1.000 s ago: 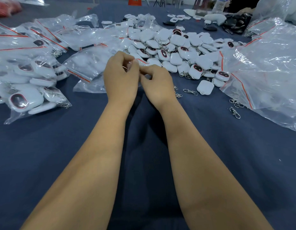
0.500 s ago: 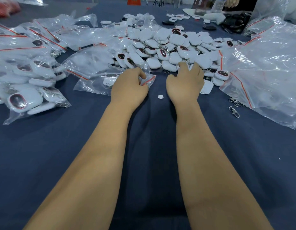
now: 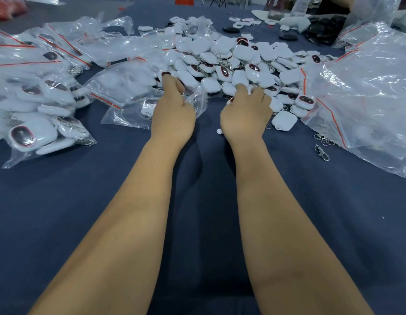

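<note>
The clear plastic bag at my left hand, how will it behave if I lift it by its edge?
Probably floppy: the clear plastic bag is thin, creased film, crumpled where the left hand pinches it. Likely light, holding what looks like one white case, which may slide toward the low end.

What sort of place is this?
Probably a small packing workshop: a heap of identical white keychain cases on a blue cloth-covered table, filled red-zip bags of them piled at left, and loose metal clips at right.
</note>
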The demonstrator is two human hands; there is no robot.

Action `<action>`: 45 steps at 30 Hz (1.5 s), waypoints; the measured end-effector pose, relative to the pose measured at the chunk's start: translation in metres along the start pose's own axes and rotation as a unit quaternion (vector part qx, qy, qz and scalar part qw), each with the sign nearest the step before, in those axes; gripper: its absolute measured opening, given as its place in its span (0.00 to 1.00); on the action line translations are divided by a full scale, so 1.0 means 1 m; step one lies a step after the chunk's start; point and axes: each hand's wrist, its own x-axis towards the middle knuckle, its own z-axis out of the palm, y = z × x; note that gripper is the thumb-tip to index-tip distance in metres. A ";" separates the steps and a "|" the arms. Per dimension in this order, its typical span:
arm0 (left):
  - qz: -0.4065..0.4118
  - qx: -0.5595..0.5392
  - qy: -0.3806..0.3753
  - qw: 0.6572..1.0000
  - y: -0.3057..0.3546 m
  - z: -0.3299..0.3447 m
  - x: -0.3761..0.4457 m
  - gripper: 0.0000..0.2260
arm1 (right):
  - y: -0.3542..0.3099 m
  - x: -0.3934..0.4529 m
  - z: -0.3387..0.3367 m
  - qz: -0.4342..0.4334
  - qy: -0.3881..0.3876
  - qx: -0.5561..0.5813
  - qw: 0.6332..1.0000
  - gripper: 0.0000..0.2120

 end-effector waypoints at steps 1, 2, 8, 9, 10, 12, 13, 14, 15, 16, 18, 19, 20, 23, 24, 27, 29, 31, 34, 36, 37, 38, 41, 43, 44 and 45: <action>-0.002 -0.014 0.007 1.000 0.001 -0.001 0.000 0.13 | 0.001 0.000 0.001 0.001 -0.022 -0.013 1.000 0.18; 0.000 -0.014 0.004 1.000 0.001 -0.002 0.000 0.14 | 0.002 0.000 0.001 -0.002 -0.038 -0.020 0.999 0.17; -0.010 0.021 -0.037 0.999 0.002 0.001 0.001 0.15 | 0.000 0.002 -0.005 -0.013 -0.067 0.114 0.991 0.29; -0.010 0.024 -0.039 0.999 0.001 0.001 0.002 0.14 | 0.000 0.004 -0.005 -0.003 -0.071 0.133 0.989 0.29; -0.010 0.028 -0.043 0.999 0.001 0.001 0.002 0.13 | 0.001 0.005 -0.004 0.008 -0.073 0.150 0.986 0.28; -0.008 0.035 -0.052 0.998 0.001 0.001 0.002 0.13 | 0.001 0.005 -0.003 0.014 -0.072 0.190 0.979 0.20; -0.008 0.036 -0.055 0.998 0.001 0.001 0.002 0.13 | 0.000 0.005 -0.002 0.005 -0.068 0.206 0.976 0.14; -0.007 0.038 -0.057 0.998 0.001 0.000 0.001 0.13 | -0.001 0.003 -0.001 -0.007 -0.060 0.221 0.973 0.09; -0.005 0.040 -0.058 0.998 0.002 0.000 0.001 0.13 | -0.002 0.002 -0.001 -0.017 -0.054 0.240 0.969 0.07; 0.000 0.040 -0.057 0.998 0.002 0.000 0.000 0.13 | -0.003 0.000 0.000 -0.026 -0.051 0.268 0.962 0.06; 0.011 0.036 -0.049 0.998 0.004 0.000 0.000 0.14 | -0.008 -0.005 -0.002 -0.044 -0.056 0.337 0.939 0.08; 0.016 0.034 -0.044 0.998 0.004 0.000 0.000 0.15 | -0.011 -0.006 -0.002 -0.060 -0.052 0.362 0.929 0.10; 0.019 0.034 -0.041 0.998 0.004 0.000 0.001 0.16 | -0.015 -0.008 -0.003 -0.076 -0.045 0.379 0.921 0.10; 0.016 0.025 -0.032 0.999 0.004 0.000 0.003 0.15 | -0.028 -0.014 -0.004 -0.089 -0.029 0.440 0.893 0.10; 0.007 0.007 -0.030 1.000 0.004 -0.001 0.003 0.14 | -0.032 -0.016 -0.004 -0.083 -0.032 0.465 0.881 0.11; -0.024 -0.110 -0.010 0.994 0.010 -0.004 0.001 0.14 | -0.040 -0.019 -0.002 -0.044 -0.070 0.514 0.854 0.13; -0.050 -0.158 0.023 0.986 0.012 -0.007 0.002 0.16 | -0.041 -0.020 0.001 -0.022 -0.095 0.510 0.855 0.14; -0.064 -0.158 0.064 0.983 0.012 -0.007 0.002 0.17 | -0.040 -0.020 0.003 -0.005 -0.103 0.507 0.856 0.14; -0.035 -0.139 0.118 0.983 0.011 -0.006 0.002 0.19 | -0.038 -0.019 0.003 0.016 -0.112 0.534 0.838 0.14; -0.021 -0.137 0.119 0.983 0.010 -0.005 0.003 0.18 | -0.037 -0.018 0.004 0.021 -0.121 0.557 0.821 0.15; -0.018 -0.138 0.108 0.984 0.008 -0.005 0.003 0.18 | -0.037 -0.017 0.004 0.025 -0.127 0.564 0.816 0.16; -0.016 -0.141 0.085 0.986 0.007 -0.004 0.003 0.18 | -0.036 -0.017 0.004 0.029 -0.131 0.566 0.813 0.17; -0.024 -0.150 0.000 0.988 0.007 -0.003 0.001 0.14 | -0.034 -0.015 0.003 0.041 -0.137 0.569 0.810 0.17; -0.043 -0.171 -0.025 0.984 0.007 -0.002 0.002 0.08 | -0.033 -0.015 0.003 0.043 -0.140 0.577 0.804 0.16; -0.051 -0.185 -0.029 0.981 0.007 -0.001 0.003 0.07 | -0.033 -0.016 0.002 0.044 -0.141 0.580 0.801 0.15; -0.057 -0.193 -0.029 0.979 0.007 -0.001 0.003 0.07 | -0.033 -0.016 0.002 0.044 -0.141 0.581 0.800 0.15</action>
